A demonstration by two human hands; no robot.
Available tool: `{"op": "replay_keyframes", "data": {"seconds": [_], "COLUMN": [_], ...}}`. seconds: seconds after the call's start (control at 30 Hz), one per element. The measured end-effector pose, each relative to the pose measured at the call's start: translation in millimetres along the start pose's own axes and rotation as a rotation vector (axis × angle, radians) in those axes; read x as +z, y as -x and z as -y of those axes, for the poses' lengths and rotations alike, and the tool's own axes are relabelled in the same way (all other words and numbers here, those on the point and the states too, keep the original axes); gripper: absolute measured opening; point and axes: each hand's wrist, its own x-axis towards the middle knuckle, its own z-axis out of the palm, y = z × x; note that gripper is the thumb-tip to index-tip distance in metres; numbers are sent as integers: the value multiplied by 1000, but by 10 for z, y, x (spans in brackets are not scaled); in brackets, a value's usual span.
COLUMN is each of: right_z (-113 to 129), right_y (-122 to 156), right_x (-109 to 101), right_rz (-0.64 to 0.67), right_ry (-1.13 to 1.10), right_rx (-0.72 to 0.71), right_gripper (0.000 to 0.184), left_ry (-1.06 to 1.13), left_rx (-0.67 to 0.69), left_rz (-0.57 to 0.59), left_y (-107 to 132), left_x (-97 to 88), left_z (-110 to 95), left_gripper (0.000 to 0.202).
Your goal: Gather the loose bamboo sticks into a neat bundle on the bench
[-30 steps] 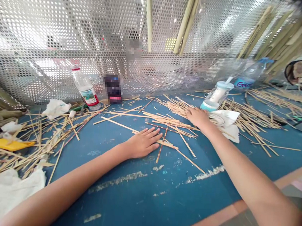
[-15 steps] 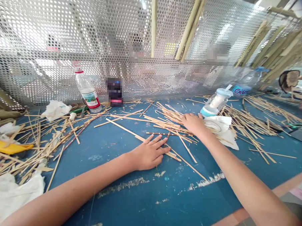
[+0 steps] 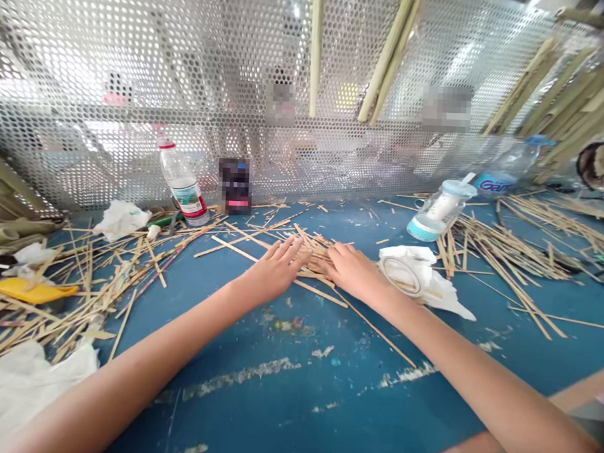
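Note:
A pile of thin bamboo strips (image 3: pixel 317 252) lies between my two hands on the blue table (image 3: pixel 281 359). My left hand (image 3: pixel 276 271) rests at the pile's left side, fingers stretched out and reaching over some strips. From the right, my right hand (image 3: pixel 353 272) presses against the same pile, its fingers extended over the strip ends and slightly blurred. Neither hand is wrapped around anything. A few longer strips stick out below the hands toward the front. Just right of my right hand lies a crumpled white tissue (image 3: pixel 442 293) with a round ring (image 3: pixel 400 276) on it.
More strips (image 3: pixel 511 252) are heaped at the right, and a tangle (image 3: pixel 104 278) covers the left. A red-capped bottle (image 3: pixel 186 191), a cup with a straw (image 3: pixel 440 209) and a large bottle (image 3: pixel 509 169) stand before the perforated metal screen (image 3: pixel 265 145). A yellow tool (image 3: pixel 31 290) lies far left.
My right hand has swept left, bunching the strips closer together. My left hand has shifted up and left to the pile's edge. The tissue's left part, with the ring, shows more fully.

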Motion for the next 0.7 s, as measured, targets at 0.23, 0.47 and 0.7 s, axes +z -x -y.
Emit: {"op": "replay_keyframes", "data": {"seconds": [0.23, 0.47, 0.7], "right_z": [41, -572, -969], "right_y": [200, 930, 1365], "right_x": [-411, -282, -65], "right_rz": [3, 134, 71], "right_ry": [-124, -116, -123], "right_rx": [-16, 162, 286], "right_gripper": [39, 35, 46], "left_ry": [150, 364, 369], "left_rx": [51, 18, -5], "left_rz": [23, 97, 101], "left_y": [-54, -32, -36], "left_x": [-76, 129, 168], "left_z": [-54, -71, -73], "left_gripper": [54, 74, 70]}}
